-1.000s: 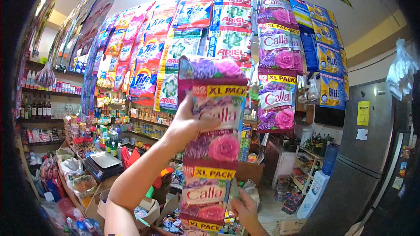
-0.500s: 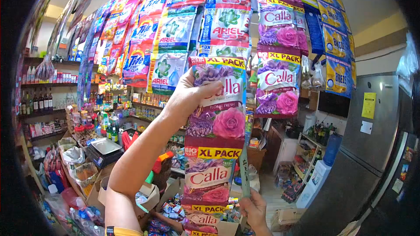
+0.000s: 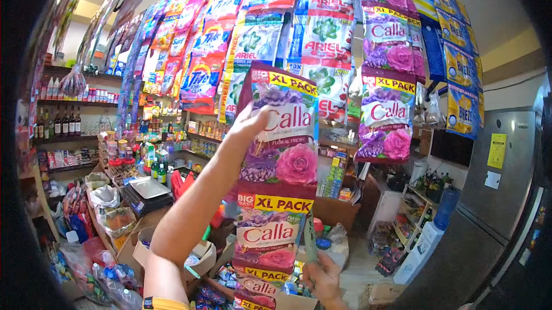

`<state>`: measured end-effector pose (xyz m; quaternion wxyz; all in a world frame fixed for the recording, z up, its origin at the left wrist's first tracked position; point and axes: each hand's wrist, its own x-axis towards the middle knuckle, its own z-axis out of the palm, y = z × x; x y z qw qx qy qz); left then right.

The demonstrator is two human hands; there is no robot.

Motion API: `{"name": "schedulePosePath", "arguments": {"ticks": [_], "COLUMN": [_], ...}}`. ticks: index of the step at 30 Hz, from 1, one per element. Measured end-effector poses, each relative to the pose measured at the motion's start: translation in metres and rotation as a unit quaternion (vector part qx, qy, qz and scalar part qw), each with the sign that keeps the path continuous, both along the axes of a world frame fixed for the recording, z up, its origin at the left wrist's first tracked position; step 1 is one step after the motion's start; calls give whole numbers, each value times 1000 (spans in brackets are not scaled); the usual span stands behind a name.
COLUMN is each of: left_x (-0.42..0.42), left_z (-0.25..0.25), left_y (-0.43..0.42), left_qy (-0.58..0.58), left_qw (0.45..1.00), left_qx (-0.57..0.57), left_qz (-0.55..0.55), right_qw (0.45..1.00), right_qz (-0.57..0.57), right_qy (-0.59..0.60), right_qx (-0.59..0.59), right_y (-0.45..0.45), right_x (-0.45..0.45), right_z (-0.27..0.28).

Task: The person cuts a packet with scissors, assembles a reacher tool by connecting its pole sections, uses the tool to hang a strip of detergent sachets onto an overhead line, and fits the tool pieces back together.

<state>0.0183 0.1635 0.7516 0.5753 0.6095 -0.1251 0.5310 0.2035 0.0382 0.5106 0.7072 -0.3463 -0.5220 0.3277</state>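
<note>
A strip of purple Calla detergent packs [image 3: 295,163] hangs in front of me, several packs joined end to end. My left hand [image 3: 250,129] grips the left side of its top pack, thumb across the front and the other fingers hidden behind. Low on the right, my right hand [image 3: 325,276] is closed around a pale green stick [image 3: 310,241]. The stick stands nearly upright beside the strip's right edge, its upper end close to the second pack. Another Calla strip [image 3: 386,115] hangs farther back to the right.
Rows of Ariel packs [image 3: 319,45], Tide packs [image 3: 202,77] and Breeze packs [image 3: 460,71] hang overhead. A weighing scale [image 3: 148,188] stands at left near shelves of bottles [image 3: 66,125]. Below are open cardboard boxes [image 3: 202,261]. A grey refrigerator [image 3: 499,195] stands at right.
My view has turned left, so the hanging packs appear farther right. The stick's upper end sits lower against the held strip. Both hands keep their grips.
</note>
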Motion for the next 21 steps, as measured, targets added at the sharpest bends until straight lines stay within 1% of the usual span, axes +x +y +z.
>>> {"name": "schedulePosePath", "arguments": {"ticks": [1,3,4,5,6,8,9,10,12,13,14,16,18,19,20,21], "left_x": [-4,-23,-27,-28,-29,-27,-30,-30,-29,-26,-27,-28,-27,-32,-35,-36], "left_z": [-15,-56,-75,-92,-101,-103,-95,-84,-61,-55,-46,-23,-1,7,17,22], "left_y": [-4,-7,-3,3,6,1,-3,-8,-23,-17,-19,-25,-28,-30,-32,-28], "left_qy": [-18,40,71,102,133,134,151,132,106,93,78,47,-27,-23,-44,-64], "left_qw": [996,992,984,972,958,968,977,981,992,995,997,997,999,995,995,991], "left_qx": [-39,7,-13,-33,-55,-37,-32,-70,-68,-43,-22,22,38,5,21,48], "left_qz": [-80,-123,-165,-208,-249,-208,-146,-122,-31,0,20,56,-24,-94,-92,-107], "right_qw": [1000,999,999,999,997,991,991,989,982,988,983,984,981,978,973,964], "right_qz": [8,16,19,38,69,128,129,126,121,112,101,98,63,52,43,63], "right_qy": [1,15,23,11,13,16,-32,-69,-143,-110,-148,-139,-160,-165,-170,-194], "right_qx": [20,31,34,7,15,28,26,31,37,4,32,57,89,119,149,172], "right_y": [7,7,6,9,9,9,1,-7,-21,-24,-23,-12,-4,4,14,20], "right_x": [-1,-8,-11,-6,-4,-4,-7,-11,-18,-18,-14,-7,-13,-11,-9,-9], "right_z": [0,13,18,23,29,44,54,66,89,97,109,137,179,199,221,247]}}
